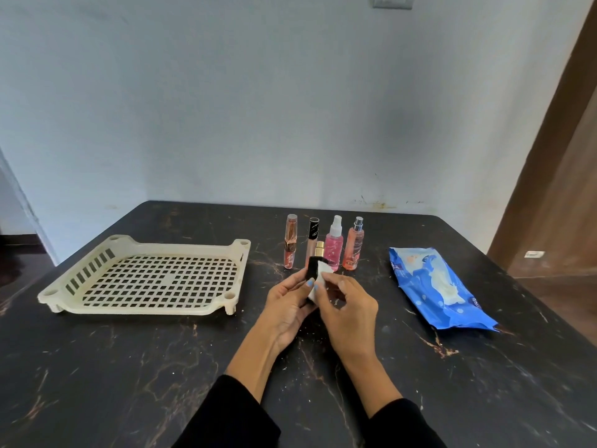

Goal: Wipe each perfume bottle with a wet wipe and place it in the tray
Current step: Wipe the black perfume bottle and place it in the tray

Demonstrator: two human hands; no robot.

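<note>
My left hand (288, 302) grips a small black perfume bottle (312, 267) above the table's middle. My right hand (347, 307) pinches a white wet wipe (319, 278) against the bottle's right side. Behind my hands stand several perfume bottles in a row: an orange-brown one (290, 242), a black-capped one (312, 236), a gold-capped one (319, 248) partly hidden, a pink spray bottle (334, 245) and a peach spray bottle (353, 245). The cream perforated tray (145, 307) lies at the left with nothing in it.
A blue pack of wet wipes (439, 286) lies at the right with a wipe poking out of its opening. The table (129, 367) is dark marble-patterned. A pale wall stands behind it and a brown door at the far right.
</note>
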